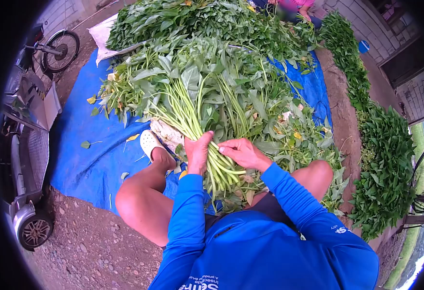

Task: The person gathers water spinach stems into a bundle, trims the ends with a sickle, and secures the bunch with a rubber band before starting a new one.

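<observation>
Bundle: long green stems (183,108), leaves pointing away, cut ends toward the person, held above the tarp's near edge.
Left hand: (197,151) clenched around the stems.
Right hand: (245,153) fingers pinched at the bundle's side, touching it; whether they grasp a stem cannot be told.
Loose greens: (265,104) heaped just beyond the hands, some leaves yellow.
Tarp: (83,145) blue, bare toward its left edge; a pale clog (149,142) near the hands.
Shirt: (289,251) blue; "Insect", "ide" and "A product" legible, larger word cut off.
Right sleeve: (289,186) white letters, "try" legible.
Far right corner: another person (304,5).
</observation>
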The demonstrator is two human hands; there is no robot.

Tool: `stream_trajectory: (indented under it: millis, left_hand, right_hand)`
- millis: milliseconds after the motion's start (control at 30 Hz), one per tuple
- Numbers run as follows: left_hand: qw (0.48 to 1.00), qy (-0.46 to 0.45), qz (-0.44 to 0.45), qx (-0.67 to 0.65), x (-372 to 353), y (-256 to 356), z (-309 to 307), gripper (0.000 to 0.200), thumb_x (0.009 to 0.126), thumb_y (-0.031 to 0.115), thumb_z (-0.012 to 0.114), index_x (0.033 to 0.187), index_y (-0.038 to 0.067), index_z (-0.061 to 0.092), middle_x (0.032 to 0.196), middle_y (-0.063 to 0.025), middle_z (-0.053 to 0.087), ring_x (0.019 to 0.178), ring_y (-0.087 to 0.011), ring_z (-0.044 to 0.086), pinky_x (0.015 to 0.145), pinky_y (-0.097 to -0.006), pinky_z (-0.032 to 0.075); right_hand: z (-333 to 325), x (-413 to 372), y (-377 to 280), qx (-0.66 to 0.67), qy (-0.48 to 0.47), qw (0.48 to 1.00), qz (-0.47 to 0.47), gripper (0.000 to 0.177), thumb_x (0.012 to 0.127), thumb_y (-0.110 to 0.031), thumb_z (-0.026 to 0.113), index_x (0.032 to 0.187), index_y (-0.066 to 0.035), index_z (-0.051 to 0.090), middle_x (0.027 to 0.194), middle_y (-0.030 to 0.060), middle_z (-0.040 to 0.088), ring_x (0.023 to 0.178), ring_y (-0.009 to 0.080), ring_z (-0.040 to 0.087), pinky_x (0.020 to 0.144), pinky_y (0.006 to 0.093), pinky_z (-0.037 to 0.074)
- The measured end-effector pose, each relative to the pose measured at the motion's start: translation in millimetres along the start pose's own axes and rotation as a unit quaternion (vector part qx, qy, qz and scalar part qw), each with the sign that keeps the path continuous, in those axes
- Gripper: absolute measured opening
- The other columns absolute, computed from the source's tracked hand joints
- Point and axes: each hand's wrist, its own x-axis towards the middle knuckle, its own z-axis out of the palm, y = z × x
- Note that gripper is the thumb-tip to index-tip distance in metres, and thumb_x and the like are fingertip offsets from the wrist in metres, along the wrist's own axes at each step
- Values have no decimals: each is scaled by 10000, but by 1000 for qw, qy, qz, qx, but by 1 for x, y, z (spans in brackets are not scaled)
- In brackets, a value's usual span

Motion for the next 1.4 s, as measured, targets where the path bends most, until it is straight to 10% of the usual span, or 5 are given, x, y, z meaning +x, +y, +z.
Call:
stream_trajectory:
  millis: [267,500,800,1167,1400]
  left_hand:
    - [993,59,71,79,-1,55,-24,354,874,101,780,1166,-8,612,870,-82,691,711,-170,664,668,-322,551]
    - [998,57,18,30,1,57,-18,281,861,66,761,1102,-9,635,837,-61,676,699,-158,646,639,-296,517]
    - [1000,26,-8,14,-4,59,-3,250,886,126,769,1049,-27,657,793,-87,697,630,-165,664,582,-297,552]
    - [999,-3,-30,26,-16,54,-2,203,891,122,758,1004,-34,695,797,-96,717,640,-165,675,596,-294,550]
    - [999,-10,-31,33,-12,52,-7,196,885,122,751,1004,-27,705,788,-86,712,634,-160,668,590,-292,545]
  right_hand:
    - [-38,111,127,-262,370,891,21,350,964,-240,700,1209,0,767,1143,242,776,1082,391,745,1007,449,570]
    - [-70,135,118,-166,183,964,102,330,895,-255,769,1170,-73,757,1074,209,763,1045,404,725,983,469,555]
    - [-187,68,-32,346,39,935,69,184,1055,-220,717,1194,-100,711,896,-18,690,721,75,618,616,246,512]
    - [-166,46,1,-50,318,944,-78,278,1015,-310,761,1110,-52,722,826,14,698,692,78,580,588,303,477]
    - [-159,33,-36,216,361,899,124,284,1031,-287,661,931,-29,723,725,44,671,563,117,586,485,293,452]
